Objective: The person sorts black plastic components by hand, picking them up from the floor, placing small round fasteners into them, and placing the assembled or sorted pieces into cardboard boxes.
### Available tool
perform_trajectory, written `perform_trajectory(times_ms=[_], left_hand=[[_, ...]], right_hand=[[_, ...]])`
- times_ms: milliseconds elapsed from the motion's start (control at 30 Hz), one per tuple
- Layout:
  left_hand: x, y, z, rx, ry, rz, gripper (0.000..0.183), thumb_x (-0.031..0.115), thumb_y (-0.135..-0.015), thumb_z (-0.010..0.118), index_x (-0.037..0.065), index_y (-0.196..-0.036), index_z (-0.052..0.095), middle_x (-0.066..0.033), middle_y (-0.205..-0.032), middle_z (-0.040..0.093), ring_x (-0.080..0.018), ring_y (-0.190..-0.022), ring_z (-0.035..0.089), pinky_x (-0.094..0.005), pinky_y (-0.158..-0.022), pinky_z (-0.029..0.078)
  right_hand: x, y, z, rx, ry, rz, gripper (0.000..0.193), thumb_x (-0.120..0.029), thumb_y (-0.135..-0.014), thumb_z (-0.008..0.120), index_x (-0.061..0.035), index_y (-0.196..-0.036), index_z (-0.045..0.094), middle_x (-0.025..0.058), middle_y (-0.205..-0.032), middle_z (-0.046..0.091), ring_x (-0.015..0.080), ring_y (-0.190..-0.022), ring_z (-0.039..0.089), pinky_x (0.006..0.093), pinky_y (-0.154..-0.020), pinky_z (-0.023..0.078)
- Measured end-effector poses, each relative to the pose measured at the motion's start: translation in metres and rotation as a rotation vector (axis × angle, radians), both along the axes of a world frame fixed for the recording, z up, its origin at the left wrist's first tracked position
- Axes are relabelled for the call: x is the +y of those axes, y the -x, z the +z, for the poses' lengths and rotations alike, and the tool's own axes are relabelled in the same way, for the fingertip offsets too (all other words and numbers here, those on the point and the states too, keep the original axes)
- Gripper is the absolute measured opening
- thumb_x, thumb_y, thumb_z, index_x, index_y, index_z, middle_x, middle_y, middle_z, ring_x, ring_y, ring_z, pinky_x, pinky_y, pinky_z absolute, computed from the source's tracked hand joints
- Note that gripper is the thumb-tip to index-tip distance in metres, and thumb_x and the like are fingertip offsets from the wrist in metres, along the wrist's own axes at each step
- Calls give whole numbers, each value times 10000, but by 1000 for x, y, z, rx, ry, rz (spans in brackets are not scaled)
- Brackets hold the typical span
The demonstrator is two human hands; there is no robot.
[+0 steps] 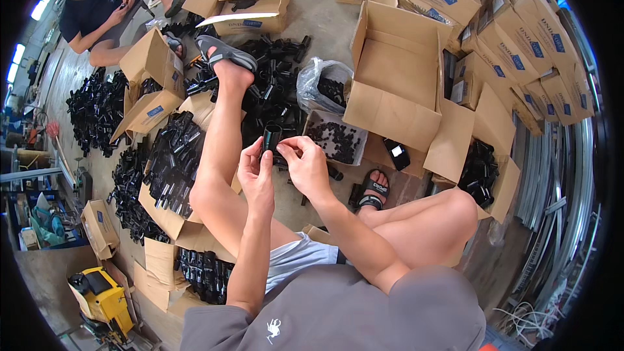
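My left hand point(257, 179) is closed around a short black plastic tube point(272, 135), held upright with its open end up. My right hand point(305, 166) is in a pinch close against the tube's right side; whatever is between its fingertips is too small or hidden to make out. Just beyond my hands stands a shallow box point(356, 151) of small black parts. Behind it sits a clear plastic bag point(312, 84) with more small dark parts. A heap of black tubes point(279, 68) lies on the floor ahead of my hands.
A large opened carton point(400, 58) stands ahead right, with a black phone point(396, 155) near it. Stacked cartons point(513, 45) and metal profiles point(562, 188) line the right. Another tube pile point(97, 114) lies left. A seated person point(91, 16) is far left; a yellow machine point(104, 296) stands near left.
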State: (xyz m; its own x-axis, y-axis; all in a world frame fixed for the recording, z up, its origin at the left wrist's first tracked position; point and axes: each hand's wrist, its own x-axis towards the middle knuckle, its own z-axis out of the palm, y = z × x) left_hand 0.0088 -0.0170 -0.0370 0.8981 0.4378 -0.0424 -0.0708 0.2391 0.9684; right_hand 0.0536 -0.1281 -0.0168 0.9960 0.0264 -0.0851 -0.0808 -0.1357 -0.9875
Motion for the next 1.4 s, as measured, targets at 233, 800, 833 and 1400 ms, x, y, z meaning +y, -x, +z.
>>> perform_trajectory(times_ms=[233,800,833,1400], left_hand=[[-6,-2,-4,46,25,91,347,82,-1045,603,-1,-1379,550,-64,-1203,691,-82,-1025,633,-232,-866,506],[-16,-8,19,-7,-9,153,322,27,-1027,603,-59,-1335,560,-106,-1228,658,-127,-1104,624,-264,-970,505],[-16,-7,21,-11,-29,158,326,26,-1027,603,-56,-1339,560,-102,-1221,659,-125,-1093,626,-264,-967,506],[-15,-2,32,6,-42,163,304,6,-1040,545,-47,-1339,550,-116,-1217,654,-160,-1080,635,-294,-950,511]], right_hand=[[-1,3,12,-159,63,-9,178,-149,-902,737,16,-966,748,179,-955,705,338,-894,695,416,-805,545],[7,3,8,-127,-122,0,194,-121,-895,722,5,-1038,683,153,-1011,691,302,-970,680,398,-876,533],[9,2,4,-114,-153,-2,171,-98,-887,714,4,-1021,685,152,-1006,691,291,-970,681,386,-880,532],[8,8,27,-313,-64,-70,179,-150,-935,694,28,-954,695,194,-1142,715,355,-1111,674,424,-958,514]])
